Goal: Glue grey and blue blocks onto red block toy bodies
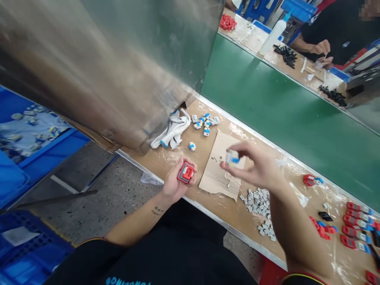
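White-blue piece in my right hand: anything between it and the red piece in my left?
Nothing visible stands between the white-blue piece in your right hand and the red piece in your left hand; the cardboard lies below.

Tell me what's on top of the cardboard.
Dark spots and a pale curl show on the cardboard. The right hand, holding a white-and-blue block, covers part of its right side; anything there can't be seen.
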